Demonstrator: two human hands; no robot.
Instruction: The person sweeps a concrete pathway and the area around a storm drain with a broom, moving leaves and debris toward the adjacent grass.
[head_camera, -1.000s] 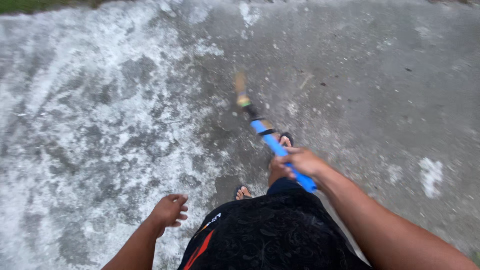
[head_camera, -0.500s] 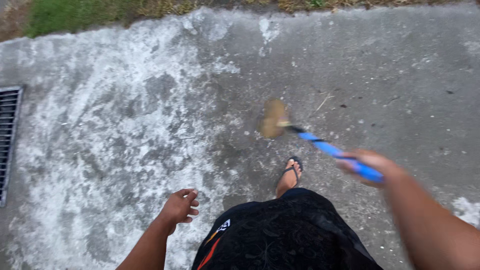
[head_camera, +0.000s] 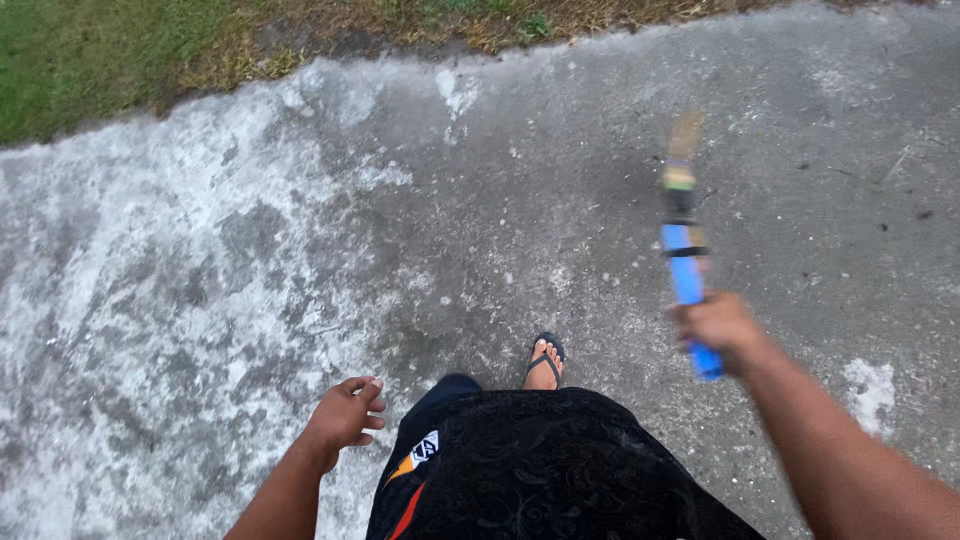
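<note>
Clearly, in the head view, a blue-handled broom (head_camera: 686, 268) is being gripped by the right hand (head_camera: 718, 328), the fingers closed around the lower end of the handle. The handle is being pointed toward twelve o'clock, so that the blurred bristle end (head_camera: 686, 135) is being kept over the grey concrete ground (head_camera: 560, 170). The left hand (head_camera: 345, 412) is being held free at eight o'clock, fingers loosely curled and holding nothing, probably for balance. A foot in a dark sandal (head_camera: 546, 362) is being placed at the centre. A grass strip (head_camera: 110, 60) is being seen at eleven o'clock.
</note>
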